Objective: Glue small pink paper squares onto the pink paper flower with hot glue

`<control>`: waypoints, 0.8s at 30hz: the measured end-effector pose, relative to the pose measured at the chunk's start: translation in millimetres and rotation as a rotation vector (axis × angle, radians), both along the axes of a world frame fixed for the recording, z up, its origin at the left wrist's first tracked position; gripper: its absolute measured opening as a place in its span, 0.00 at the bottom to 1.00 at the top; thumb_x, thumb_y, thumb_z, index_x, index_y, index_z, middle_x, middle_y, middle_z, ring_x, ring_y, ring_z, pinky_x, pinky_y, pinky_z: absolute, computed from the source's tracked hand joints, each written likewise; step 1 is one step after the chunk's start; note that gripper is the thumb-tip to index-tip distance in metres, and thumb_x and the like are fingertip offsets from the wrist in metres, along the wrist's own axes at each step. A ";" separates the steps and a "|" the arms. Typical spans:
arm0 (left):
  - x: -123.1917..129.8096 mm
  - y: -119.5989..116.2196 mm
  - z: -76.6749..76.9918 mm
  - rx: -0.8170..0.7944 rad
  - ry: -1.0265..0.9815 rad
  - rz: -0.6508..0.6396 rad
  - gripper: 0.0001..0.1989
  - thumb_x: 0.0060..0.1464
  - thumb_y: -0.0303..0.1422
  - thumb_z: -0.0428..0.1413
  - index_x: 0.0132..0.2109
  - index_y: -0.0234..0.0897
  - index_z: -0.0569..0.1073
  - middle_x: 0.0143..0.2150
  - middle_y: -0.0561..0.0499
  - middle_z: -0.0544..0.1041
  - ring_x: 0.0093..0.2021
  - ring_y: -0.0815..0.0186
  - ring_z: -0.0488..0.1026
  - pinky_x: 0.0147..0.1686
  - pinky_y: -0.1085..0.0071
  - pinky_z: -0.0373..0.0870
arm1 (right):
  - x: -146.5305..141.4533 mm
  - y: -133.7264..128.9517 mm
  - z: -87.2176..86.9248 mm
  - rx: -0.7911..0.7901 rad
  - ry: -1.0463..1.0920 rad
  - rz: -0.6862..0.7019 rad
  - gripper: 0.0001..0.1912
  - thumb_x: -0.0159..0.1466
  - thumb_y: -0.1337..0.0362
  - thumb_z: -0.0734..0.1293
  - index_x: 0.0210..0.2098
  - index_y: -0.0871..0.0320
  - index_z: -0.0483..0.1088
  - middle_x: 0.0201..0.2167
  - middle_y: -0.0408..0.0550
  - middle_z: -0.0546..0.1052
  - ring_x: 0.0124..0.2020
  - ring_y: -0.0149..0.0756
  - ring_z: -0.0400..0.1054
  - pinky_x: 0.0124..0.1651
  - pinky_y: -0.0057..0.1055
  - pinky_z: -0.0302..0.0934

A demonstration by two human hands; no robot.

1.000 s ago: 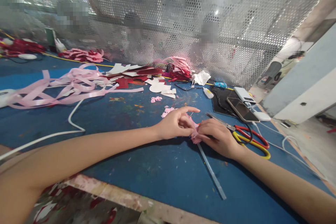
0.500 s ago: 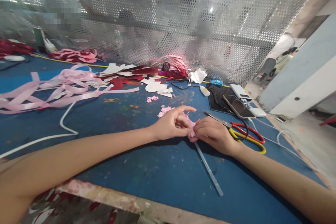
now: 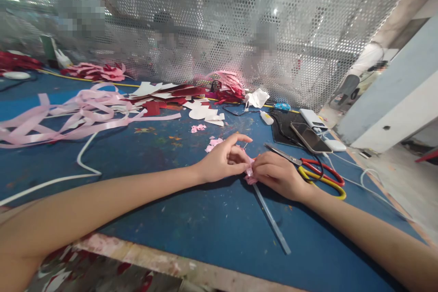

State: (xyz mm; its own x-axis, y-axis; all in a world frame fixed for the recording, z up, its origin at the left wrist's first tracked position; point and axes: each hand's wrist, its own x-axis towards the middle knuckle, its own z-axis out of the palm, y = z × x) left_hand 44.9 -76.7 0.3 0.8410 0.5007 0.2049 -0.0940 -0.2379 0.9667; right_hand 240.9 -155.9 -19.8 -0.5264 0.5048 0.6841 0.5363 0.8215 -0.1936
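My left hand (image 3: 226,159) bends inward over the blue table, its index finger raised and the other fingers curled toward a small folded piece of pink ribbon (image 3: 251,178). From the other side, my right hand (image 3: 278,175) pinches the same piece, its fingertips meeting those of the left. Part of the ribbon is hidden behind my fingers. A translucent stick (image 3: 272,221), like a glue stick, runs from just under the ribbon toward the table's front edge. Several small pink pieces (image 3: 215,144) lie behind my left hand. Beside my right hand rest scissors (image 3: 323,169) with red and yellow handles.
Long pink ribbon (image 3: 92,114) is heaped at the left. White and dark red cut pieces (image 3: 171,93) lie along the back, before a perforated metal screen (image 3: 219,23). A phone (image 3: 310,138), a white power bank (image 3: 312,118) and cables sit at the right. A white cable (image 3: 82,157) crosses the left side.
Both hands keep nearly the same place around the pink ribbon. The left fingers have shifted very slightly, and the view has moved a little.
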 end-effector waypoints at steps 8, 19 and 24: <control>0.7 1.4 -2.5 0.028 -0.042 0.012 0.27 0.48 0.29 0.61 0.52 0.37 0.58 0.33 0.52 0.76 0.32 0.68 0.75 0.36 0.71 0.72 | -2.1 -1.6 1.7 -0.010 0.028 -0.029 0.05 0.62 0.71 0.66 0.36 0.56 0.69 0.35 0.49 0.76 0.40 0.33 0.71 0.41 0.31 0.67; -0.4 -1.9 -5.8 0.142 -0.053 0.027 0.24 0.50 0.29 0.60 0.52 0.39 0.59 0.38 0.51 0.75 0.34 0.68 0.75 0.37 0.70 0.72 | -3.7 -2.4 1.0 -0.036 0.099 -0.013 0.05 0.61 0.72 0.66 0.35 0.56 0.68 0.33 0.48 0.77 0.38 0.32 0.72 0.42 0.33 0.68; -0.2 -0.6 -5.1 0.205 -0.087 0.044 0.19 0.53 0.29 0.57 0.51 0.38 0.60 0.37 0.51 0.75 0.36 0.67 0.75 0.38 0.69 0.72 | -3.2 -1.6 -0.4 0.016 0.137 -0.048 0.05 0.61 0.72 0.67 0.34 0.55 0.69 0.32 0.47 0.78 0.36 0.32 0.73 0.40 0.33 0.69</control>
State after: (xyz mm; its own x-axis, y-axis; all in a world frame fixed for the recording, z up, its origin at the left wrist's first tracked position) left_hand 44.7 -77.3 -4.8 0.7939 0.4771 0.3769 -0.1596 -0.4347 0.8863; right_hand 237.7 -157.5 -20.2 -0.4034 0.5154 0.7561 0.5443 0.7994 -0.2545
